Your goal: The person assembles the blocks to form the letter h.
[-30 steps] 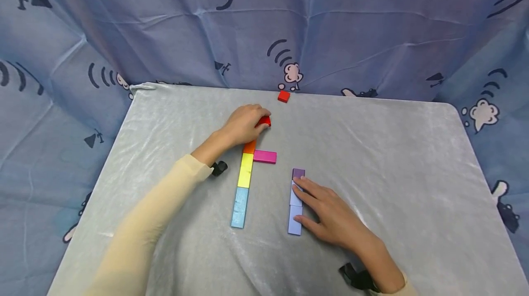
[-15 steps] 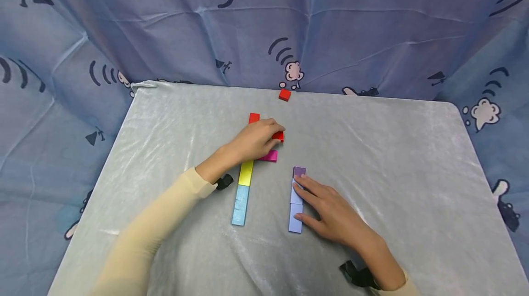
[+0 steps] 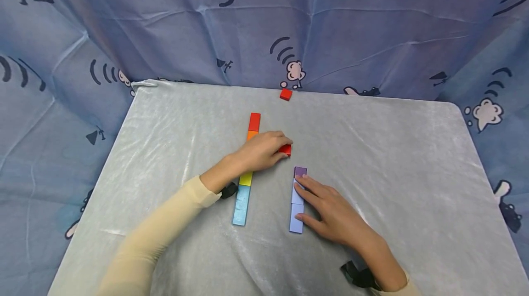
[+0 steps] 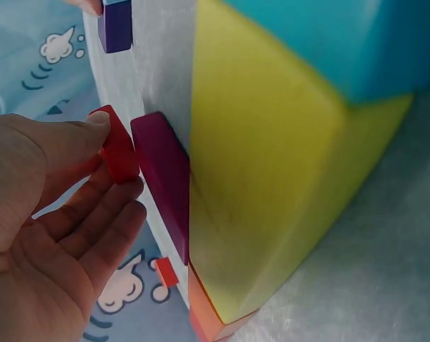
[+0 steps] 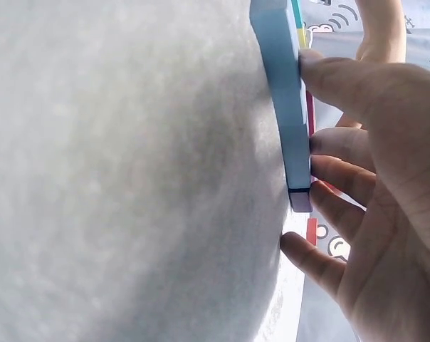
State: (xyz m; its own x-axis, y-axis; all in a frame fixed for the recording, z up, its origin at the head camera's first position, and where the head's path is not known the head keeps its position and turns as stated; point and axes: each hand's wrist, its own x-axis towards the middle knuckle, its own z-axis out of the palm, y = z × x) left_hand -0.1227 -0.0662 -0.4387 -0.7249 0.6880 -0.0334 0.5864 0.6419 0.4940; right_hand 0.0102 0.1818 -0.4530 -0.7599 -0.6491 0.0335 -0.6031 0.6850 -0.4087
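Observation:
My left hand point(image 3: 264, 151) pinches a red block point(image 4: 119, 146) between thumb and fingers, just right of the left row. That row runs from a red block point(image 3: 254, 122) through an orange block point(image 3: 252, 134) and a yellow block point(image 3: 245, 179) to a light blue block point(image 3: 241, 205). A magenta block point(image 4: 161, 185) sticks out sideways from the row, hidden under the hand in the head view. Fingertips of my right hand point(image 3: 330, 213) rest on the right row, made of a purple block point(image 3: 300, 171) and two lavender blocks point(image 3: 296, 219).
Another small red block point(image 3: 286, 94) lies at the far edge of the grey cloth-covered table point(image 3: 392, 158). Behind and beside the table hangs a blue patterned curtain point(image 3: 165, 34). Dark straps point(image 3: 357, 275) circle both wrists.
The left hand has carried its red block from beside the far end of the left row toward me and to the right, passing over the magenta block. My right hand has stayed put.

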